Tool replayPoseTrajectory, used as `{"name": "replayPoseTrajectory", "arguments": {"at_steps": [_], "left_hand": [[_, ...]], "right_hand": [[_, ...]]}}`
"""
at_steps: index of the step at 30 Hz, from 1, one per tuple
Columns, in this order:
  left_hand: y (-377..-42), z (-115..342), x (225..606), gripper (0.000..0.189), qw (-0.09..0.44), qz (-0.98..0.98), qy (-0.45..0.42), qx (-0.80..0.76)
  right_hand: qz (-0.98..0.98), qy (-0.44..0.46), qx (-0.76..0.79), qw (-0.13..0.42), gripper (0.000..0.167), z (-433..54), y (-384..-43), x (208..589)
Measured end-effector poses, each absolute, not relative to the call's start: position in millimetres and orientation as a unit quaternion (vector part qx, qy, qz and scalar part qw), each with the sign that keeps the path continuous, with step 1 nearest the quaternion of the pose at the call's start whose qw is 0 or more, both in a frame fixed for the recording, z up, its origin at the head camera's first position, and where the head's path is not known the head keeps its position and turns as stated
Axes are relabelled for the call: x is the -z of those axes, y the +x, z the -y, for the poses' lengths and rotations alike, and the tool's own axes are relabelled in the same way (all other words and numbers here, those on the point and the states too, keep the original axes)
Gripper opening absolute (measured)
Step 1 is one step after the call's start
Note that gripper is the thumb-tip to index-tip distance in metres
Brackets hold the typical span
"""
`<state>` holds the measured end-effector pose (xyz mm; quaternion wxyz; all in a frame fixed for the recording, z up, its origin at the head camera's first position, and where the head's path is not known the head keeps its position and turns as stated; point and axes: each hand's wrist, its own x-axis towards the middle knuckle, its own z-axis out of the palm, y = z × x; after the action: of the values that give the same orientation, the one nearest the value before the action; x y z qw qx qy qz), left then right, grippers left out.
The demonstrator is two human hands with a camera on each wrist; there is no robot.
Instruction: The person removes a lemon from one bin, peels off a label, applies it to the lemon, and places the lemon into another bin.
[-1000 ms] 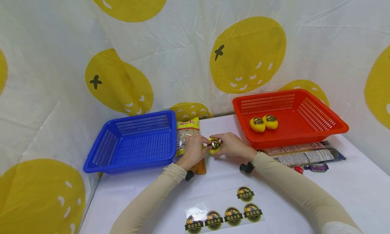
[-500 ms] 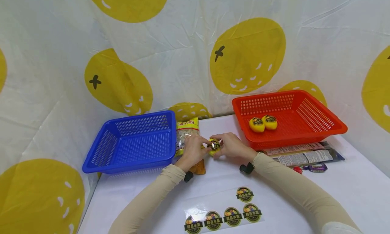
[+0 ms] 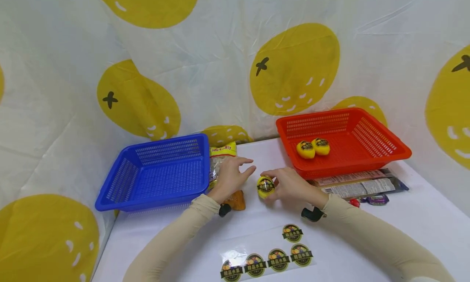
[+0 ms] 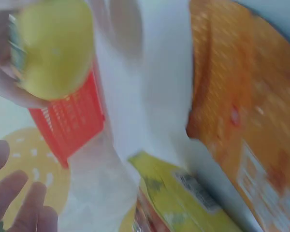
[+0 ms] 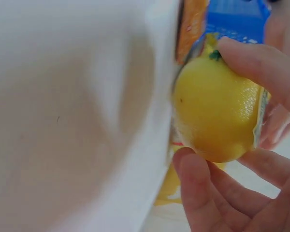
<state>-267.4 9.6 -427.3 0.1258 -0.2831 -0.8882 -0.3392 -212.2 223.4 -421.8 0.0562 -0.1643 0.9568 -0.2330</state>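
My right hand (image 3: 291, 186) grips a yellow lemon (image 5: 215, 108) between thumb and fingers, over the white table. On the lemon's upper face sits a round black-and-gold sticker (image 3: 266, 186), seen edge-on in the right wrist view. Apart from the lemon, to its left, my left hand (image 3: 232, 175) has its fingers spread and holds nothing. It hovers over a yellow-topped clear food bag (image 3: 222, 150) and an orange-brown packet (image 4: 246, 106), partly covering both. Toward me lies a clear sheet (image 3: 235, 249) bearing several stickers of the same kind.
A red basket (image 3: 352, 165) at the back right holds two stickered lemons (image 3: 305, 152). Flat packets (image 3: 374, 186) lie partly under its front, with a purple-wrapped sweet (image 3: 378, 200) and a red one (image 3: 354, 203) nearby. At the left stands a blue basket (image 3: 150, 200).
My left hand has let go of the lemon and drawn back slightly left, its fingers opening. My right hand has moved the lemon a little right and toward me.
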Motion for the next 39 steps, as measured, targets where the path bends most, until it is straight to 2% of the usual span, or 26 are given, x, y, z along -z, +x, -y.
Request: {"name": "replayPoseTrajectory", "arguments": {"at_steps": [9, 16, 21, 28, 39], "left_hand": [[-270, -48, 432, 0.038, 0.133, 0.893, -0.295, 0.311], [-260, -88, 430, 0.049, 0.121, 0.913, -0.289, 0.262], [-253, -107, 436, 0.055, 0.121, 0.918, -0.281, 0.251], [-252, -116, 438, 0.056, 0.128, 0.916, -0.273, 0.264], [-251, -128, 428, 0.054, 0.104, 0.921, -0.293, 0.235]], "right_hand": [[-0.957, -0.199, 0.202, 0.058, 0.069, -262, -171, 376], [-0.968, -0.159, 0.19, 0.035, 0.073, -317, -170, 333], [-0.972, -0.114, 0.2, 0.049, 0.079, -364, -197, 315], [-0.969, -0.059, 0.225, 0.086, 0.082, -421, -249, 316], [-0.973, -0.003, 0.202, 0.113, 0.085, -467, -302, 332]]}}
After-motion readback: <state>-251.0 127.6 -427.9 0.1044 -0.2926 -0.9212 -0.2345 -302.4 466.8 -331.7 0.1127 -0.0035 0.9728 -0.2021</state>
